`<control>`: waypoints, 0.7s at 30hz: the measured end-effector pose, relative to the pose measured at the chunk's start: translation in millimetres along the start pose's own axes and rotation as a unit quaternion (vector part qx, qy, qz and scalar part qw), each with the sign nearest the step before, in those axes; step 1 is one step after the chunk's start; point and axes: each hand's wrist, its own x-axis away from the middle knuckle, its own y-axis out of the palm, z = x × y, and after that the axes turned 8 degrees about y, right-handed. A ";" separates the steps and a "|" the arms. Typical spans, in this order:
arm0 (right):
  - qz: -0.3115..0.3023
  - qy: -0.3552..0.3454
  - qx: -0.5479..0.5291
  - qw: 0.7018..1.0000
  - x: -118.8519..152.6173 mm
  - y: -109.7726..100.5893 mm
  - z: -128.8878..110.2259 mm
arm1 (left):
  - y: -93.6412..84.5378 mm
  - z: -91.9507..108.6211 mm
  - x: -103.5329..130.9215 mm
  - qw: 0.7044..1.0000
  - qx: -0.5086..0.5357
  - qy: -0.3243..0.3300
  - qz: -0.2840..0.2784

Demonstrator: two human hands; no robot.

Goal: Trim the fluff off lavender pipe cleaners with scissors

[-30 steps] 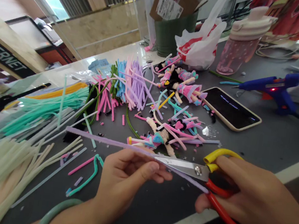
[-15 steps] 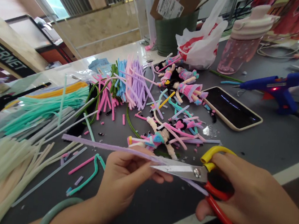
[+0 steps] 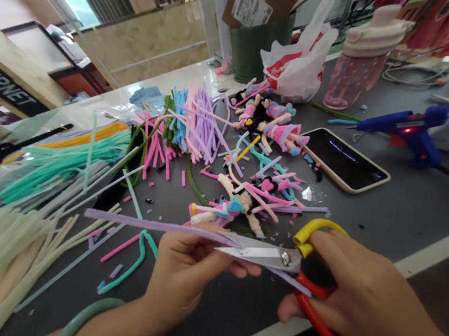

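My left hand pinches a long lilac pipe cleaner between thumb and fingers, above the grey table. My right hand grips the scissors, with fingers in the yellow and red handles. The blades point left towards my left fingertips and lie along the lilac strip. The strip's other end shows below them at the right. How far the blades are parted is hard to tell. Just beyond my hands lies a small pipe-cleaner doll in blue and pink.
Bundles of coloured pipe cleaners cover the left side. More dolls lie further back beside a phone. At the right is a blue glue gun with a red light. A pink bottle and white bag stand behind.
My right hand and the scissors have shifted slightly left, and the handles are closer together. The lilac strip's left end is a little further left and lower.
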 end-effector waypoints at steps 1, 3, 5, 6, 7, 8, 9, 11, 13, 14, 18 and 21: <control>0.003 0.003 0.004 1.000 0.3 0.5 -0.6 | -0.3 -0.4 0.2 1.000 0.004 -0.001 -0.002; 0.006 0.007 0.012 1.000 0.7 0.8 -1.1 | -0.9 -0.9 0.4 1.000 0.012 -0.002 -0.013; 0.003 0.003 0.015 1.000 1.0 0.5 -0.4 | -1.4 -1.0 0.5 0.999 0.019 -0.006 -0.025; -0.001 -0.002 0.017 1.000 1.1 0.2 0.2 | -1.7 -1.0 0.6 0.999 0.022 -0.007 -0.028; -0.004 -0.009 0.018 1.000 1.2 0.0 0.8 | -1.8 -1.0 0.6 0.999 0.025 -0.008 -0.031; -0.007 -0.015 0.019 1.000 1.4 -0.2 1.4 | -1.9 -0.9 0.6 0.999 0.027 -0.009 -0.031; -0.009 -0.019 0.019 1.000 1.5 -0.2 1.9 | -1.8 -0.8 0.4 0.999 0.029 -0.010 -0.031; -0.013 -0.022 0.016 1.000 1.9 0.1 2.5 | -1.4 -0.6 0.1 0.999 0.029 -0.012 -0.031; -0.016 -0.019 0.011 1.000 2.3 0.5 2.9 | -0.9 -0.4 -0.3 0.999 0.028 -0.017 -0.028; -0.018 -0.017 0.008 1.000 2.5 0.7 3.1 | -0.6 -0.4 -0.3 0.999 0.028 -0.019 -0.028; -0.022 -0.015 0.000 1.000 3.1 1.0 4.7 | -0.4 -0.2 0.5 0.999 0.034 -0.023 -0.028; -0.028 -0.011 -0.003 1.000 3.7 1.4 4.9 | -0.4 0.3 0.2 0.999 0.034 -0.024 -0.029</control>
